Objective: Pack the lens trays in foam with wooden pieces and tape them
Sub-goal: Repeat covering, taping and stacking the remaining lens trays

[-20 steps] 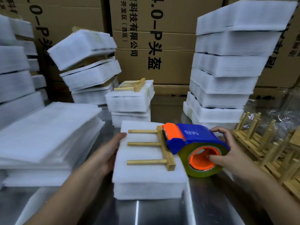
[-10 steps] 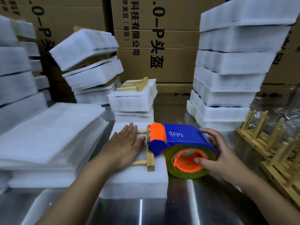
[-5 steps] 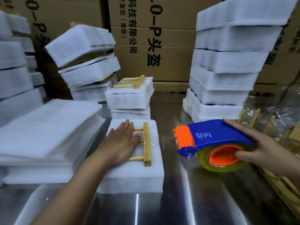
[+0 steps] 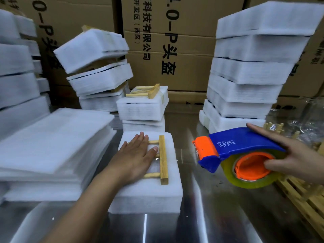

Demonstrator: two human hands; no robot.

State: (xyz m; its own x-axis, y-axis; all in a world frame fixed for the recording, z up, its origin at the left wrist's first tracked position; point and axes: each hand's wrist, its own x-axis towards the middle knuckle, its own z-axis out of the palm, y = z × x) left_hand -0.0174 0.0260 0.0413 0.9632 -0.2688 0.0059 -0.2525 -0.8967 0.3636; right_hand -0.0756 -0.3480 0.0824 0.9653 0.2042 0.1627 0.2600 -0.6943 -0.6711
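Foam pack point(image 4: 145, 188) near the worktop point(image 4: 210, 216) front edge; our left hand point(image 4: 135, 158) lies flat, grip spread, across its wooden piece point(image 4: 163, 159). Our right hand point(image 4: 298, 160) clasps the tape dispenser point(image 4: 236, 151), seemingly airborne.

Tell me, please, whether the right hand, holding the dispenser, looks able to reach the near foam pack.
Probably yes. Only bare table lies between the dispenser in the right hand and the pack; the left hand rests flat on the wooden piece, leaving the pack's right side uncovered.

Brown cardboard cartons point(image 4: 184, 50) printed with black Chinese characters stacked along the back, reflective steel tabletop point(image 4: 201, 216) in the foreground, crumpled clear plastic point(image 4: 308, 120) at far right.
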